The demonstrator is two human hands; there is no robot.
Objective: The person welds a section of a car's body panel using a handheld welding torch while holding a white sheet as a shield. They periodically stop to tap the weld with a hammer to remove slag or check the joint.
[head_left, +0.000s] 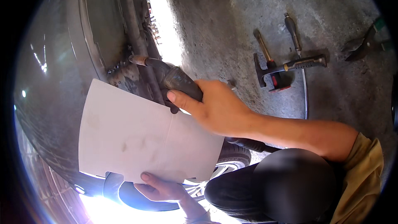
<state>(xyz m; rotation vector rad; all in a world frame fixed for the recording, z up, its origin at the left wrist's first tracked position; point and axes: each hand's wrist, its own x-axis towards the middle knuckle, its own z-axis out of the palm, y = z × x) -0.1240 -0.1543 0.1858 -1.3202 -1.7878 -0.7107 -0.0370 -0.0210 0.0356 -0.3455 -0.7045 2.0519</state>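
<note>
My right hand [215,105] grips the dark handle of a welding torch [176,81], whose copper nozzle points at a rusty seam low on a grey car body panel [54,79]. My left hand [163,191] holds the lower edge of a white sheet of card [141,135], which stands upright between my face and the torch tip. The torch's hose runs back under my right forearm. My dark-trousered knee [290,186] is bent at lower right.
On the concrete floor [232,25] at upper right lie a hammer [290,66], a screwdriver [292,33], another wooden-handled tool [263,47] and metal snips [367,41]. A car wheel [224,164] shows behind the card, with strong glare below it.
</note>
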